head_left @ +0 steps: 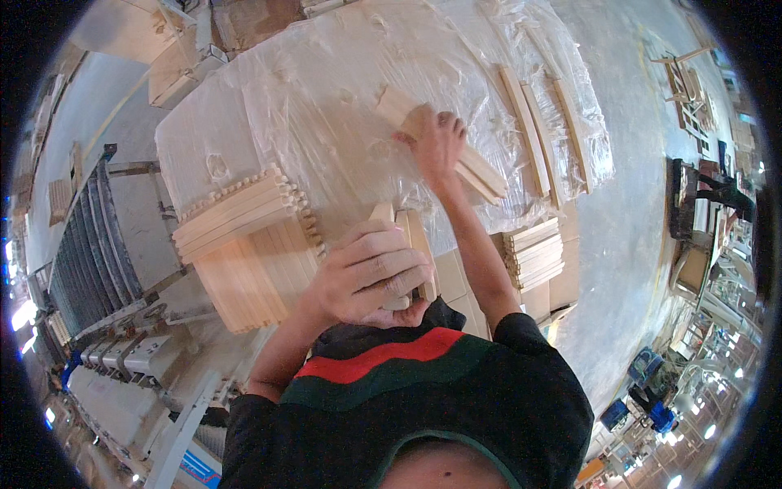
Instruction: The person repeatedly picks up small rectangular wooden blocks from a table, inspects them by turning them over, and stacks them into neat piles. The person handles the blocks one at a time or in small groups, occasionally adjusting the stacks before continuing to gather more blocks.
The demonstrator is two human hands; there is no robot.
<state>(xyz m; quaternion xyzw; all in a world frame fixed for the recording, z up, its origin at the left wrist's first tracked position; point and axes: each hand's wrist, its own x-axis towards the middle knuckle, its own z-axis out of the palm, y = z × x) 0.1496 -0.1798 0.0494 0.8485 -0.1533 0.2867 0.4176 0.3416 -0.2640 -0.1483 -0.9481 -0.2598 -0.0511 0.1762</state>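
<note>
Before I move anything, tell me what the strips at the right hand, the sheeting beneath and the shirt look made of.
Strips at the right hand: probably bare wood, pale tan, matte and straight-edged. Sheeting: likely clear plastic film, judging by its glossy wrinkles. Shirt: soft-looking, dull fabric, draped over the shoulders; fibre unclear.

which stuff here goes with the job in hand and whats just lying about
Seemingly in the job:
wooden pieces in the left hand
slats under the right hand
plastic sheet beneath those slats
probably the stacked strips at left

Seemingly just about:
dark rollers, far left
wooden frames, far right
</note>
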